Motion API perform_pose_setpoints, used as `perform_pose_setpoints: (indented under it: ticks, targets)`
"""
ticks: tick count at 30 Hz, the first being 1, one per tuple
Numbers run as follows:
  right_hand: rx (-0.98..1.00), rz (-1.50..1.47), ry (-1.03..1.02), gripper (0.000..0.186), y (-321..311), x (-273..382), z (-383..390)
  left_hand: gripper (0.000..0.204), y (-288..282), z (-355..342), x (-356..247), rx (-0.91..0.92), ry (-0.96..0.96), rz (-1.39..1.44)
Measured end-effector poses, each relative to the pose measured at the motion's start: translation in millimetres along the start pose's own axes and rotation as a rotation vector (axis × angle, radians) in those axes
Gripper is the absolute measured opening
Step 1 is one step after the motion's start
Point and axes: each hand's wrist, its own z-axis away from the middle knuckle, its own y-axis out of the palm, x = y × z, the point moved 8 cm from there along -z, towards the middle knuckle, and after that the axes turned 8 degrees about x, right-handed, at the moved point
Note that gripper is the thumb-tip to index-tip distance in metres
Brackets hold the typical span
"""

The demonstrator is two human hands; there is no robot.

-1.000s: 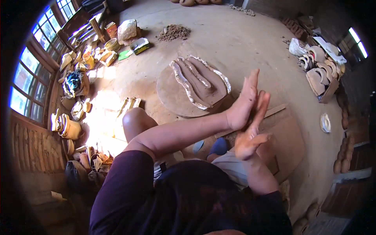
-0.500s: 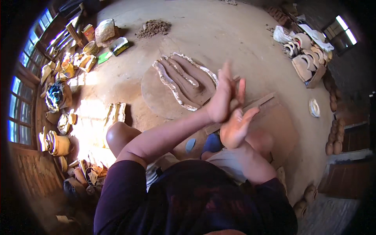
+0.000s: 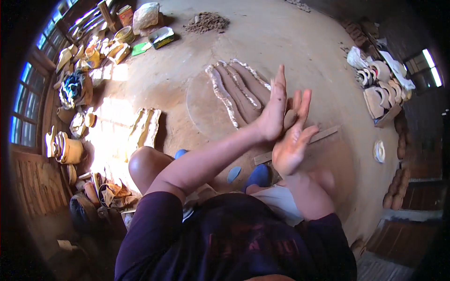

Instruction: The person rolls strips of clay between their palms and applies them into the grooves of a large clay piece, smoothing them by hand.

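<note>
A small brown lump, apparently clay, (image 3: pixel 290 119) sits between my two palms. My left hand (image 3: pixel 273 113) presses one side of it with fingers stretched upward. On the other side, my right hand (image 3: pixel 291 143) bears against it with fingers extended and slightly bent, thumb apart. Beyond the hands, a long brown clay form (image 3: pixel 234 93) with rough whitish edges and a ridge down its middle lies on a round, flat base (image 3: pixel 199 105). My left hand and wrist cover part of its near right end. A flat wooden strip (image 3: pixel 324 134) lies on the floor behind my right hand.
Near my feet are a grey-blue oval piece (image 3: pixel 234 174) and a blue shoe (image 3: pixel 258 177). A pale ridged form (image 3: pixel 145 129) stands at left, near cluttered pots (image 3: pixel 70 147). Crumbled clay (image 3: pixel 206 22) is heaped at the back; curved pieces (image 3: pixel 382 93) are stacked right.
The whole view has shifted, so the floor things appear farther right. My hands have slid against each other; the left fingers now point more upright, and the lump between the palms shows more clearly.
</note>
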Motion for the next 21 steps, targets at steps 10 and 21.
perform_pose_setpoints:
  ticks: [10, 21]
  targets:
    - [0.096, -0.021, 0.029, 0.094, 29, -21, -57, 0.126, -49, -31, -18, 0.038, 0.160, -0.310]
    - [0.490, -0.917, 0.170, 0.091, 21, -76, -143, 0.095, -76, -58, 5, 0.033, 0.180, -0.336]
